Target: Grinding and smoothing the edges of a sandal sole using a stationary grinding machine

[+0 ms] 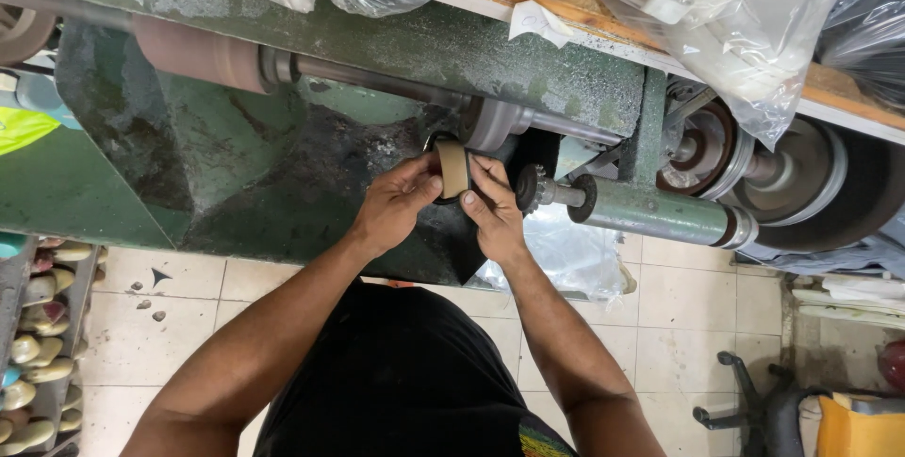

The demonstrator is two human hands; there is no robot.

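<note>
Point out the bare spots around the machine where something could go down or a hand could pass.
Bare floor tiles lie between the right hand and the black chair base, and more between the left arm and the rack of shoe soles. Crowded: both hands close around the tan piece against the green machine; plastic bags cover the shelf.

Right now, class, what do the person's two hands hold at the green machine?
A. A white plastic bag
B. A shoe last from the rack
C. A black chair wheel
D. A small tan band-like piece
D: both the left hand and the right hand pinch the tan piece between them, right by the machine's shaft.
</note>
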